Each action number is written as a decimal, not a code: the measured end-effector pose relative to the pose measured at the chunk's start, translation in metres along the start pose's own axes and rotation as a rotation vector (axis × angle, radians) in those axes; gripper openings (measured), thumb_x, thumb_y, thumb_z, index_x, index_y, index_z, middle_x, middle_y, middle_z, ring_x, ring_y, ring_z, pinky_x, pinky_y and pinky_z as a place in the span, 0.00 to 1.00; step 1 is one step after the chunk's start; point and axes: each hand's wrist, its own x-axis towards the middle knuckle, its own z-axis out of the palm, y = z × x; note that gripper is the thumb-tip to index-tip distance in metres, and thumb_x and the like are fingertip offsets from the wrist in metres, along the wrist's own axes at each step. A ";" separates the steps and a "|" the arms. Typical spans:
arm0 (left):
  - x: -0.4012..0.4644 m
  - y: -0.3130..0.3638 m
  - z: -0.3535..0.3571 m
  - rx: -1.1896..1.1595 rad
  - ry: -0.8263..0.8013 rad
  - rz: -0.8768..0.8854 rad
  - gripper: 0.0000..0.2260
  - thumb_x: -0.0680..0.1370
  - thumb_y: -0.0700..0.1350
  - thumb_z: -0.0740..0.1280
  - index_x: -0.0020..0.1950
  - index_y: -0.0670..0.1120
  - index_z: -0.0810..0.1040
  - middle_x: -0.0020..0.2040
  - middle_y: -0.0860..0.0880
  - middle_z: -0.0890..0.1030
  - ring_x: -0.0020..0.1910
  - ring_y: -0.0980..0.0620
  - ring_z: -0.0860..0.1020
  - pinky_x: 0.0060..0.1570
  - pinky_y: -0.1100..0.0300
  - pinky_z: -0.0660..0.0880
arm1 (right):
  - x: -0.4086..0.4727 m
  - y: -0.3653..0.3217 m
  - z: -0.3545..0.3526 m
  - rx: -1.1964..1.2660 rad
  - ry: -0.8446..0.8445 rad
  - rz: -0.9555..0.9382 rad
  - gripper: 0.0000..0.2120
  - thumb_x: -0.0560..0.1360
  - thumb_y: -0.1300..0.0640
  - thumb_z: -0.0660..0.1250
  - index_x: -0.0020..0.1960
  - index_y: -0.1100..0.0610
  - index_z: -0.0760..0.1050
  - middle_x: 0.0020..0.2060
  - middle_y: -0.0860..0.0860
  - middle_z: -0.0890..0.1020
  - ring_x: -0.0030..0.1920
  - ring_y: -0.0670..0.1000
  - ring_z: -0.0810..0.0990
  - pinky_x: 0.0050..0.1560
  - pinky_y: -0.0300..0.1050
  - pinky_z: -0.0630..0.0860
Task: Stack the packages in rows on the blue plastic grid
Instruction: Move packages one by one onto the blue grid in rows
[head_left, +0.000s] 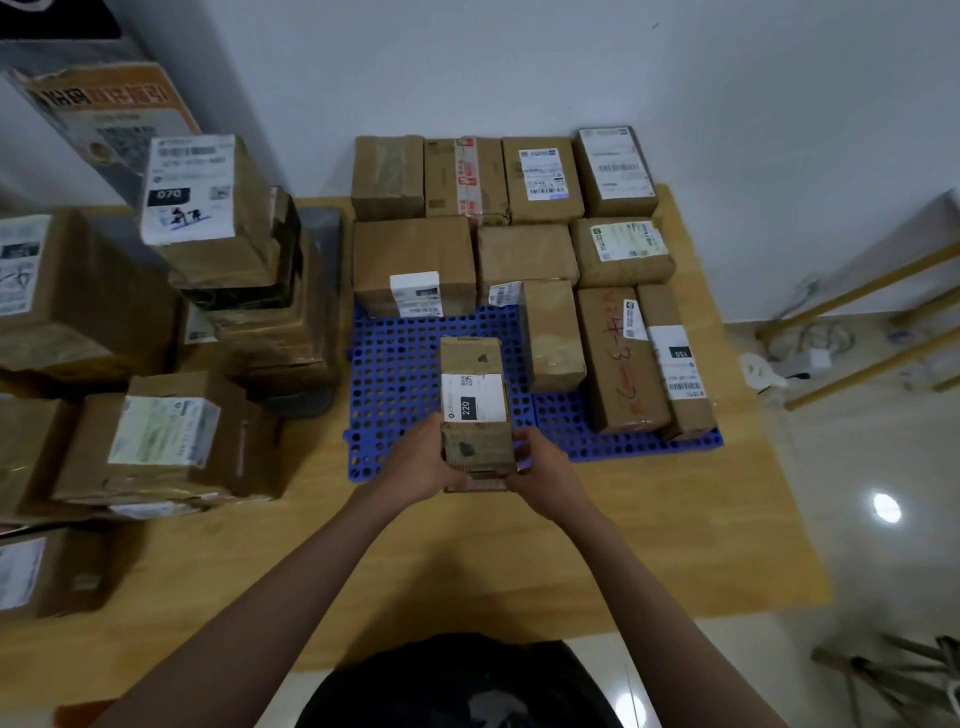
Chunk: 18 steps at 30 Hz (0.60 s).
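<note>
Left hand (415, 462): curled around the near left corner of the labelled carton "220", thumb side on its edge.
Right hand (540, 475): clasping the near right corner of the same box, fingers wrapped beneath.
Carton "220" (474, 400): long, narrow, label up, over the front of the grid; whether it touches, cannot tell.
Blue plastic grid (395, 364): on the wooden worktop (675, 519), bare at front left.
Placed packages (524, 254): brown boxes in rows along the grid's back and right.
Waiting pile (223, 260): stacked cartons crowd the worktop's left side.
</note>
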 end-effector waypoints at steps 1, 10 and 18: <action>0.006 0.004 0.002 -0.005 0.001 -0.005 0.36 0.65 0.46 0.81 0.68 0.45 0.68 0.61 0.48 0.76 0.58 0.48 0.76 0.46 0.58 0.72 | 0.005 0.003 -0.004 -0.001 0.002 0.002 0.27 0.71 0.66 0.72 0.67 0.58 0.68 0.59 0.54 0.78 0.56 0.53 0.78 0.49 0.45 0.77; 0.033 0.008 0.018 -0.047 -0.062 -0.018 0.34 0.63 0.55 0.81 0.65 0.47 0.73 0.58 0.50 0.78 0.57 0.49 0.78 0.53 0.51 0.78 | 0.024 0.016 -0.008 0.081 -0.091 0.067 0.26 0.72 0.65 0.72 0.67 0.59 0.67 0.61 0.54 0.77 0.60 0.55 0.76 0.55 0.50 0.76; 0.018 -0.015 0.021 0.356 0.107 -0.297 0.50 0.61 0.67 0.75 0.71 0.43 0.57 0.68 0.43 0.63 0.67 0.42 0.66 0.58 0.47 0.72 | 0.008 0.003 0.016 0.526 -0.426 0.095 0.24 0.73 0.76 0.63 0.66 0.59 0.69 0.60 0.53 0.79 0.54 0.56 0.83 0.52 0.51 0.80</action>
